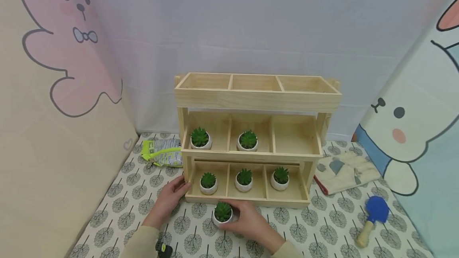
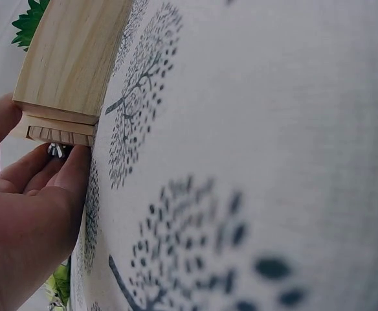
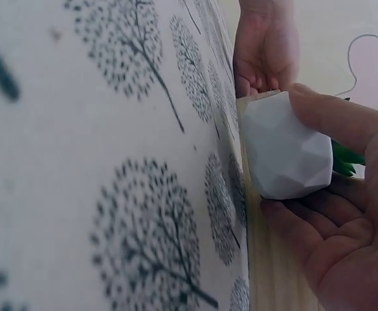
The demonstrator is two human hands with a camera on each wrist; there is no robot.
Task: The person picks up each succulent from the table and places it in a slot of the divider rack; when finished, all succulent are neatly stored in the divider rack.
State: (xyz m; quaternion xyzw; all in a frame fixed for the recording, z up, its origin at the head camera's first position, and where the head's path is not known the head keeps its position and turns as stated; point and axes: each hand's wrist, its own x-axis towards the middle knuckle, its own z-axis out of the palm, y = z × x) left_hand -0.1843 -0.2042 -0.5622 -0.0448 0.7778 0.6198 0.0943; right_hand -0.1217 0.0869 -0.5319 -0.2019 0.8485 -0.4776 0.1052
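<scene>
My right hand (image 1: 248,219) holds a small succulent in a white pot (image 1: 223,212) between thumb and fingers, in front of the wooden shelf's bottom edge. In the right wrist view the faceted white pot (image 3: 287,152) shows, its green leaves mostly hidden. At the lower left corner of the three-tier wooden plant shelf (image 1: 258,100), my left hand (image 1: 171,197) grips the side. The left wrist view shows its thumb and fingers around the wood (image 2: 69,58), near a metal wing nut (image 2: 57,150).
Several potted succulents stand in the shelf: two on the middle tier (image 1: 247,140), three on the bottom tier (image 1: 244,180). A green and grey bag (image 1: 163,152) lies left of it. Gloves (image 1: 346,170) and a blue hand shovel (image 1: 376,210) lie right, on a tree-print cloth (image 1: 193,244).
</scene>
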